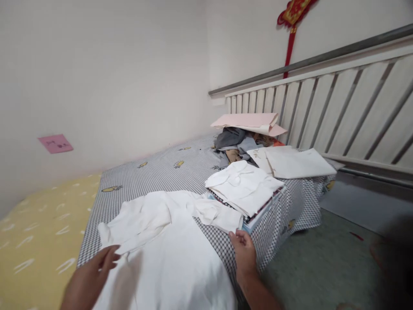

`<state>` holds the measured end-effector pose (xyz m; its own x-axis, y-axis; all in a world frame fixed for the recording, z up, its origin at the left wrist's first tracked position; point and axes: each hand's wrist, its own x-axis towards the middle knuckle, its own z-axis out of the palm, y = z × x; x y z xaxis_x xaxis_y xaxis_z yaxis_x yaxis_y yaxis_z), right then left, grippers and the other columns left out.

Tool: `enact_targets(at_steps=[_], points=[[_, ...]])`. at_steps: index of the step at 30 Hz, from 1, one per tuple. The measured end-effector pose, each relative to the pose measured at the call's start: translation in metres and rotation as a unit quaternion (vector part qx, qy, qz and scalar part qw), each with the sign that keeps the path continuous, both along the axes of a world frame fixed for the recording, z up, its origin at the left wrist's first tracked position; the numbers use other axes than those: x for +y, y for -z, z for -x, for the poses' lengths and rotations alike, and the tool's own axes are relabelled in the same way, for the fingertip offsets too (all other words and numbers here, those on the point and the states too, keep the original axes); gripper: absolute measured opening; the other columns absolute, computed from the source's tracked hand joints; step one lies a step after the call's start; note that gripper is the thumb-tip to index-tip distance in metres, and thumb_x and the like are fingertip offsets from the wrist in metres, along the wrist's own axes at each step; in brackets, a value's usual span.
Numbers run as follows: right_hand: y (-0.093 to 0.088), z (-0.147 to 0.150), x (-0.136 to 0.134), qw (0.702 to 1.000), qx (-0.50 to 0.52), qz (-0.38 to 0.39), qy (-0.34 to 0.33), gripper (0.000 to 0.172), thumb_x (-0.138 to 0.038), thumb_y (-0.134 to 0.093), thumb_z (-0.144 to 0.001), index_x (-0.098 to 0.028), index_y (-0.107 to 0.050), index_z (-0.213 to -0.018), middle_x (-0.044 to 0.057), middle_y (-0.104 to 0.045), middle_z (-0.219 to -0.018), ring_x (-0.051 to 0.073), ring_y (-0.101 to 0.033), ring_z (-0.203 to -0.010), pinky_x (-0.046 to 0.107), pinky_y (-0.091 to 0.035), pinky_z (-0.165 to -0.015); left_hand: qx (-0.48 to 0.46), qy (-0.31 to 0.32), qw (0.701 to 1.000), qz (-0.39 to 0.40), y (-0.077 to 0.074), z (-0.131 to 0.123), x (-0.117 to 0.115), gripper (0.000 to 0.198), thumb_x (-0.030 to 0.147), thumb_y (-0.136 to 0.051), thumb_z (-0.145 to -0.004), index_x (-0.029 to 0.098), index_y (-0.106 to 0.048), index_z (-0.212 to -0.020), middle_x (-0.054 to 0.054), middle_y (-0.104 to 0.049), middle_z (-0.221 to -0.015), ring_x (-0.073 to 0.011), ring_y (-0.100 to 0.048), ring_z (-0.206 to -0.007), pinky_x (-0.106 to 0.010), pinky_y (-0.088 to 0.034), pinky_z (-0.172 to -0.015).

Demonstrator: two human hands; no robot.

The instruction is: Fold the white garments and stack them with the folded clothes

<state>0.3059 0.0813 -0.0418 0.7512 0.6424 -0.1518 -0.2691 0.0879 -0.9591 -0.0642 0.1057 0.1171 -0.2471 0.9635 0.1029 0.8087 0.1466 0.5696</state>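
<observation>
A white long-sleeved garment is spread over the front of the bed, with one sleeve reaching out to the right. At that sleeve's cuff, my right hand is closed, thumb and fingers pinching its edge. My left hand hovers over the garment's left side, casting a shadow on the cloth; its fingers are slightly bent and apart, with nothing visible in them. Just beyond the sleeve lies a stack of folded clothes, a white one with a drawstring on top.
The bed has a checked sheet with pineapple prints and a yellow cover at left. Farther back are a heap of dark clothes, pink sheets and a white flat bag. A slatted rail borders the right side.
</observation>
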Motion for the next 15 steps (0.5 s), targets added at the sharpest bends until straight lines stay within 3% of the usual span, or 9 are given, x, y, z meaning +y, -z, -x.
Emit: enact_targets(at_steps=[4,6,8,10,12,13,14,15], points=[[-0.023,0.005,0.001,0.977,-0.202,-0.071,0.004,0.029,-0.052,-0.066,-0.073,-0.023,-0.060,-0.074,0.005,-0.059,-0.088,0.025,-0.059,-0.089,0.042,-0.049,-0.086,-0.206,0.069,0.976,0.029,-0.004,-0.096,-0.029,0.058,0.068,-0.056,-0.068,0.022,-0.068,-0.102,-0.012,-0.077,-0.106,-0.0289,-0.074,-0.092,-0.041,-0.055,-0.091],[-0.040,0.014,-0.003,0.936,-0.329,-0.118,-0.045,0.020,-0.042,-0.064,-0.082,-0.024,-0.061,-0.073,0.009,-0.063,-0.102,0.029,-0.058,-0.106,0.048,-0.043,-0.100,-0.310,0.126,0.938,0.087,0.001,-0.138,-0.036,0.069,0.066,-0.063,-0.074,0.028,-0.057,-0.131,-0.013,-0.057,-0.146,-0.0266,-0.067,-0.116,-0.037,-0.054,-0.094],[-0.056,0.026,-0.009,0.874,-0.443,-0.143,-0.142,0.010,-0.027,-0.059,-0.086,-0.025,-0.066,-0.079,0.008,-0.068,-0.113,0.030,-0.057,-0.117,0.055,-0.034,-0.109,-0.400,0.151,0.886,0.179,0.011,-0.173,-0.036,0.076,0.066,-0.066,-0.077,0.034,-0.045,-0.143,-0.014,-0.043,-0.157,-0.0266,-0.062,-0.123,-0.037,-0.057,-0.086],[-0.064,0.036,-0.017,0.800,-0.522,-0.157,-0.251,0.025,-0.014,-0.055,-0.084,-0.030,-0.070,-0.096,0.004,-0.070,-0.119,0.028,-0.056,-0.124,0.060,-0.028,-0.114,-0.472,0.117,0.848,0.213,0.023,-0.198,-0.030,0.069,0.058,-0.072,-0.077,0.031,-0.050,-0.136,-0.016,-0.059,-0.140,-0.0243,-0.068,-0.107,-0.032,-0.057,-0.073],[-0.059,0.038,-0.026,0.750,-0.545,-0.182,-0.328,0.041,-0.011,-0.053,-0.083,-0.035,-0.068,-0.114,0.001,-0.069,-0.126,0.027,-0.054,-0.130,0.059,-0.027,-0.117,-0.503,0.040,0.841,0.195,0.032,-0.212,-0.019,0.044,0.043,-0.077,-0.078,0.021,-0.060,-0.112,-0.009,-0.071,-0.100,-0.0167,-0.068,-0.078,-0.024,-0.051,-0.061],[-0.050,0.037,-0.031,0.754,-0.530,-0.190,-0.338,0.042,-0.014,-0.054,-0.085,-0.035,-0.066,-0.119,0.002,-0.068,-0.129,0.026,-0.055,-0.130,0.057,-0.030,-0.117,-0.503,0.002,0.845,0.178,0.033,-0.216,-0.011,0.030,0.036,-0.076,-0.079,0.019,-0.060,-0.098,-0.004,-0.067,-0.083,-0.0123,-0.062,-0.067,-0.021,-0.047,-0.056],[-0.037,0.034,-0.038,0.783,-0.496,-0.187,-0.325,0.037,-0.020,-0.055,-0.087,-0.034,-0.065,-0.119,0.003,-0.069,-0.128,0.026,-0.058,-0.126,0.054,-0.036,-0.114,-0.496,-0.025,0.853,0.163,0.031,-0.218,-0.003,0.021,0.030,-0.074,-0.081,0.018,-0.057,-0.088,0.001,-0.061,-0.073,-0.0090,-0.056,-0.059,-0.018,-0.044,-0.054],[-0.021,0.031,-0.047,0.831,-0.441,-0.169,-0.293,0.031,-0.026,-0.056,-0.089,-0.033,-0.065,-0.118,0.005,-0.071,-0.123,0.027,-0.063,-0.119,0.051,-0.044,-0.108,-0.486,-0.035,0.860,0.151,0.025,-0.218,0.005,0.018,0.025,-0.071,-0.083,0.018,-0.054,-0.081,0.003,-0.056,-0.068,-0.0070,-0.052,-0.056,-0.017,-0.042,-0.053]])
